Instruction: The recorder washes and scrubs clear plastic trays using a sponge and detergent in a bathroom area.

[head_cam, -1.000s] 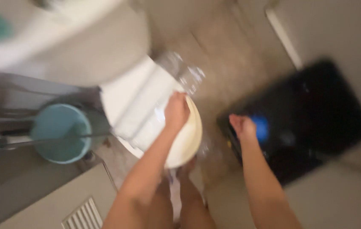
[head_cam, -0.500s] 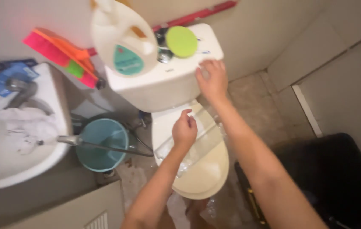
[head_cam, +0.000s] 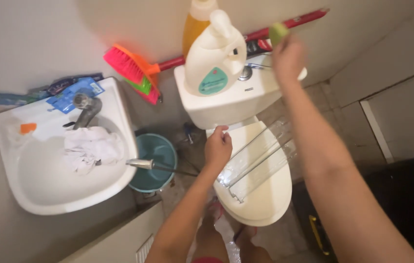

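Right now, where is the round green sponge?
In the head view, the round green sponge is in the right hand, raised above the white toilet tank, right of the white jug.

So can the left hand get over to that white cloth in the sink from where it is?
Probably yes. The left hand rests by the clear panels on the toilet lid, and the white cloth lies in the sink beside it. Only the teal bucket sits between, lower down.

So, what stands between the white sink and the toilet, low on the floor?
In the head view, a teal bucket stands on the floor between the white sink and the toilet, with a metal sprayer head over it.
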